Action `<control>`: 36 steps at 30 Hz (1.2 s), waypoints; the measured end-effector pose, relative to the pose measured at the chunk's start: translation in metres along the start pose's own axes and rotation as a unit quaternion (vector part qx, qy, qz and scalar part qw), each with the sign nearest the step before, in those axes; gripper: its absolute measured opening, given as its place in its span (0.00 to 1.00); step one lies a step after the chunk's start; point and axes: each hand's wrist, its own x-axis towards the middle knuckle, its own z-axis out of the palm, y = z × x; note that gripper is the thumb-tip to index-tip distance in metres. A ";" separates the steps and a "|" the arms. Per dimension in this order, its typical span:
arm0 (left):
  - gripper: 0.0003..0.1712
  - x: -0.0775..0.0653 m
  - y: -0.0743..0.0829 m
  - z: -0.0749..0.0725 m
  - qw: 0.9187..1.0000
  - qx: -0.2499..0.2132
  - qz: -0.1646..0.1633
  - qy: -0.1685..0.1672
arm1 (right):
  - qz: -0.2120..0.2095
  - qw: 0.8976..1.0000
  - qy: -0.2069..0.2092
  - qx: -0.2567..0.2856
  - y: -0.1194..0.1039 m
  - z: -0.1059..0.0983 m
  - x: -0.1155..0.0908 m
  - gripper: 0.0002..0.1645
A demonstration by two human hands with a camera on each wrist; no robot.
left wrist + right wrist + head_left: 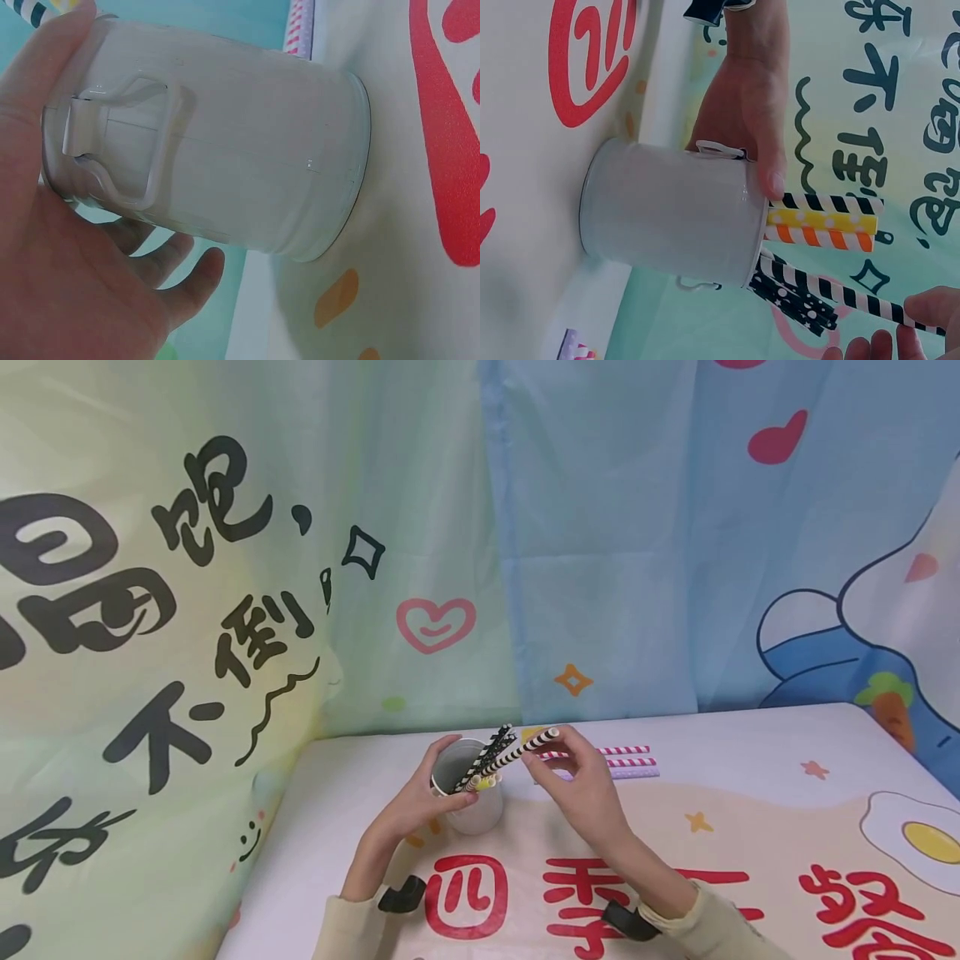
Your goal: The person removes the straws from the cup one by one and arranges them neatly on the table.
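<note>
My left hand [418,797] grips a small white bucket [480,814] by its upper part, thumb over the near side of the rim. A loop handle [161,150] stands out from the bucket's side in the left wrist view. My right hand [588,793] pinches a black-and-white striped paper straw [847,295] near its upper end; the straw's lower end is inside the bucket. Black straws with white dots and stars [793,304] lean beside it. Also sticking out are a yellow dotted straw [825,220], an orange-striped straw [825,238] and another black-striped straw [829,203].
Behind my right hand, pink-striped straws [630,762] and a purple straw [637,772] lie on the table. The printed tablecloth [720,835] runs back to a hanging curtain [600,527]. A black band [628,922] is round each wrist.
</note>
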 end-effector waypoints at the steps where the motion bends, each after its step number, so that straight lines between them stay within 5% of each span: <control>1: 0.54 0.000 0.000 0.000 1.000 0.000 0.000 0.000 | 0.001 1.000 0.000 0.002 0.000 -0.001 0.000 0.16; 21: 0.55 -0.001 0.001 -0.001 1.000 -0.006 0.005 -0.006 | -0.001 0.999 0.017 -0.035 -0.007 -0.020 -0.003 0.15; 36: 0.55 -0.001 0.002 0.000 1.000 -0.001 0.003 -0.001 | -0.002 0.999 0.030 0.010 -0.014 -0.040 -0.008 0.16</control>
